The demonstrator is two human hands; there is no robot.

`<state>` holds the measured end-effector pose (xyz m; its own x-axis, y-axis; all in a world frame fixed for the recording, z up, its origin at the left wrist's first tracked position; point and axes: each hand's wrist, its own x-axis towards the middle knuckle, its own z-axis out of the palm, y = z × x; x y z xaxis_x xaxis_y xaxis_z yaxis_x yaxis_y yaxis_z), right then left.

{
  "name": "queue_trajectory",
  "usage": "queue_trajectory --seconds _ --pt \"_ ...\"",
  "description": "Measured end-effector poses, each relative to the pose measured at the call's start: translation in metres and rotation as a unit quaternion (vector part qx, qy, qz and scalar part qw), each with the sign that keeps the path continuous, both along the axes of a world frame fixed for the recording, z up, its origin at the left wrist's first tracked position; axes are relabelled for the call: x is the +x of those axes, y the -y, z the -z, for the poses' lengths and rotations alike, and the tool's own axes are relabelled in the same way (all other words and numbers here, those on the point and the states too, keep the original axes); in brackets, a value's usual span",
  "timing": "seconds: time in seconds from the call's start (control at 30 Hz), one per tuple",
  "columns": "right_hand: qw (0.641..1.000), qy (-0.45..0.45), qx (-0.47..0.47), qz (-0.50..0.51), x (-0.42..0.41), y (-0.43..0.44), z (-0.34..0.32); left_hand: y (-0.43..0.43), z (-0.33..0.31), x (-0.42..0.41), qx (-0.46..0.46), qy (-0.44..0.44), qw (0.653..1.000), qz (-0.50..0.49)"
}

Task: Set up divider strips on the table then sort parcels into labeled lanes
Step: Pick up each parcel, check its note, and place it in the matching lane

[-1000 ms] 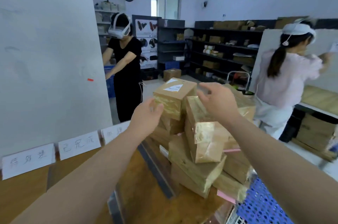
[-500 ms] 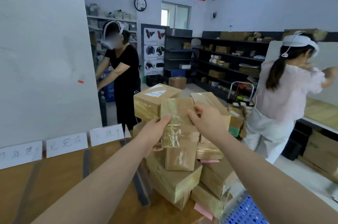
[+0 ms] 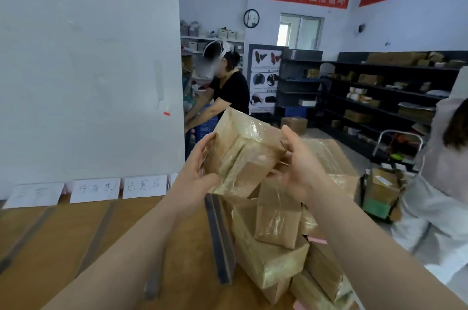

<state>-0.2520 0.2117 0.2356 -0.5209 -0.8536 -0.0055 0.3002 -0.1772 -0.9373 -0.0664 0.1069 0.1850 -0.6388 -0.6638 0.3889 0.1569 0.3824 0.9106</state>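
I hold a brown taped parcel tilted in the air above the pile, my left hand gripping its left side and my right hand gripping its right side. Below it a heap of taped cardboard parcels lies at the right end of the wooden table. Dark divider strips run across the tabletop from front to back. White handwritten lane labels lean against the white board at the table's far edge.
A white board stands behind the table. A person in black works beyond the board, and a person in pink stands at the right. Dark shelving lines the far wall. A trolley with boxes stands right of the pile.
Both hands have taken a parcel off the top of the pile and lifted and tilted it towards me. The view has swung left, showing more labels.
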Motion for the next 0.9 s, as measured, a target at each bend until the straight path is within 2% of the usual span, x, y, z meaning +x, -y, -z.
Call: queue_trajectory --seconds 0.07,0.13,0.2,0.27,0.33,0.4,0.6,0.9 --pt "1.000 -0.019 0.012 -0.016 0.008 0.004 0.015 0.002 -0.001 0.001 0.045 -0.022 0.998 -0.041" --pt "0.999 -0.039 0.005 -0.037 0.018 0.007 0.031 0.008 0.006 0.008 0.128 -0.055 0.986 -0.097" --pt "0.995 -0.074 0.006 -0.063 0.030 0.007 0.046 0.002 0.011 0.013 0.189 -0.044 0.968 -0.158" --pt "0.988 -0.136 0.022 -0.074 0.041 0.007 0.061 -0.007 0.026 0.022 0.225 -0.038 0.961 -0.154" --pt "0.989 -0.124 0.016 -0.079 0.050 0.010 0.076 -0.012 0.047 0.037 0.252 -0.082 0.954 -0.138" --pt "0.995 -0.063 0.010 -0.082 0.062 0.013 0.089 -0.012 0.064 0.046 0.256 -0.110 0.951 -0.133" --pt "0.996 -0.021 0.026 -0.081 0.079 0.024 0.110 -0.025 0.085 0.063 0.193 -0.072 0.965 -0.160" --pt "0.991 -0.080 0.058 -0.088 0.090 0.041 0.127 -0.025 0.091 0.077 0.223 -0.071 0.955 -0.180"
